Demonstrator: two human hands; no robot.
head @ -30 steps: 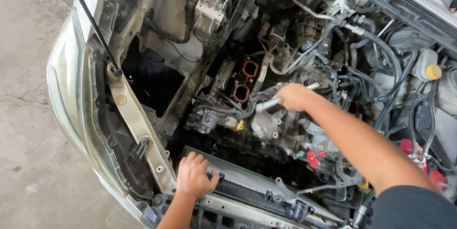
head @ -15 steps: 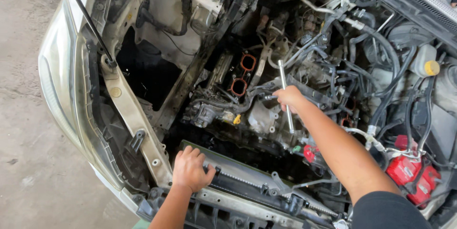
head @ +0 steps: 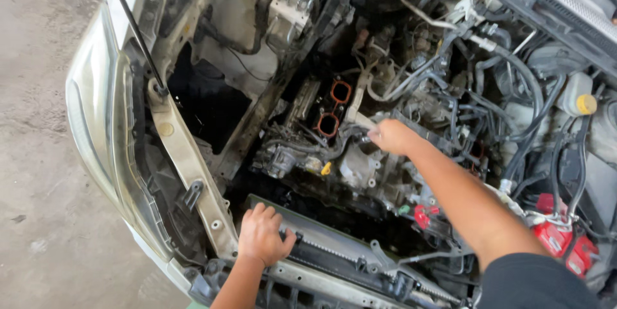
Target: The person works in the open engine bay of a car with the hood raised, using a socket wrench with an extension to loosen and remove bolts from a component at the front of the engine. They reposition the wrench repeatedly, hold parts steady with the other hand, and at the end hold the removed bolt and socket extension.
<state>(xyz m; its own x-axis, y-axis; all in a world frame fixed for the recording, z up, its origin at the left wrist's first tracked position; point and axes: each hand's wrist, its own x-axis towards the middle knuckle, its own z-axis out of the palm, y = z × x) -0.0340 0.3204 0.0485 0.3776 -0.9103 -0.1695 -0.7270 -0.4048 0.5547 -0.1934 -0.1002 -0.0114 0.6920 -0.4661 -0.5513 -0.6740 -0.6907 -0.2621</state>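
Note:
My right hand (head: 393, 137) reaches deep into the open engine bay, closed around a silver wrench. Only the wrench's tip (head: 367, 133) shows at my knuckles, against the engine block (head: 360, 167). Just left of that hand are two intake ports with orange gaskets (head: 334, 107). My left hand (head: 262, 237) rests on the top of the radiator (head: 334, 251) at the car's front, fingers curled over its edge.
A thin hood prop rod (head: 134, 26) slants up at the left. Black hoses (head: 514, 90) crowd the right side, with a yellow-capped reservoir (head: 581, 102) and red battery covers (head: 560, 235). The headlight (head: 96, 110) and concrete floor (head: 32, 155) lie to the left.
The wrench swung from lying sideways to standing upright, and now it is almost hidden in my right hand. My left hand stayed on the radiator top.

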